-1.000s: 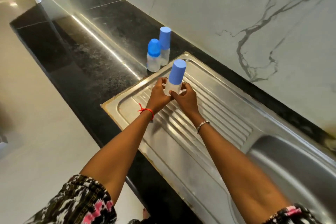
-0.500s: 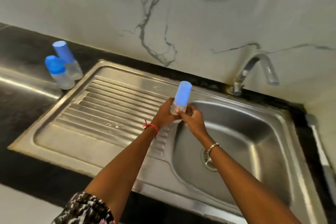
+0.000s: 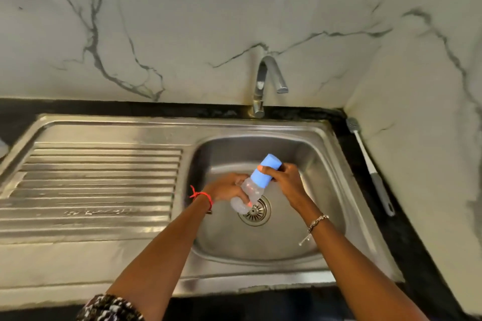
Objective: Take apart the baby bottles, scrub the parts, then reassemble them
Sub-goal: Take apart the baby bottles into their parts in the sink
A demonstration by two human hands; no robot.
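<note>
A baby bottle (image 3: 249, 191) was held tilted over the sink basin (image 3: 307, 216), its clear body pointing down towards the drain (image 3: 257, 212) and its blue cap (image 3: 266, 173) raised up and to the right. The clear body was gripped by the left hand (image 3: 224, 189), whose fingers were curled round it, with one fingertip seen beneath the bottle's base. The blue cap was grasped by the right hand (image 3: 283, 180), its fingers and thumb wrapped round the cap's upper part. The bottle was kept clear of the basin floor, just above the drain. A red thread (image 3: 200, 197) was worn on the left wrist and a beaded bracelet (image 3: 317, 221) on the right wrist, and a patterned sleeve (image 3: 109, 307) was seen at the lower edge. The basin was set into a steel sink unit whose ribbed draining board (image 3: 99, 182) lay to the left. A steel tap (image 3: 266, 81) was mounted behind the basin, its spout bent forward over it; no water was seen running. A long brush (image 3: 370, 167) with a white and grey handle was laid on the black bench (image 3: 391, 227) to the right of the sink, close against the wall. The wall (image 3: 182, 21) behind and to the right was faced with white marble veined in grey.
</note>
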